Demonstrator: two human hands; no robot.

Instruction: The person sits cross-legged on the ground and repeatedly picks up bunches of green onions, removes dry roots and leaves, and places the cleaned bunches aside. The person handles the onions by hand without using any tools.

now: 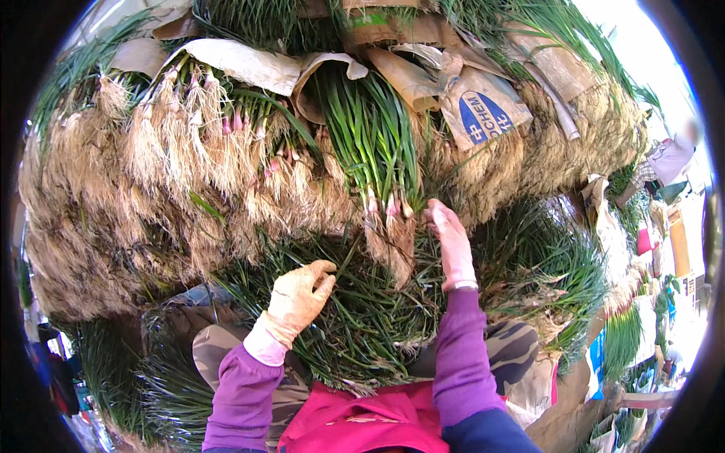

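A bunch of green onions (376,136) lies over the edge of the big heap in front of me, its leaves upward and its pale bulbs and long brown roots hanging down. My right hand (449,240), in a pale glove, is just right of those bulbs; whether its fingertips touch or pinch anything is unclear. Lower and to the left, my left hand (300,291) wears a yellowish glove. Its fingers are bent, thumb apart, with nothing seen in them. Beneath both hands spreads a pile of loose green leaves (362,323) across my lap.
The root-fringed onion heap (85,204) spans the view, partly covered by paper sacks (487,107) and a pale sheet (243,62). More leaves (544,260) lie at right. Standing onion bundles (622,340) and a person (668,161) are farther right.
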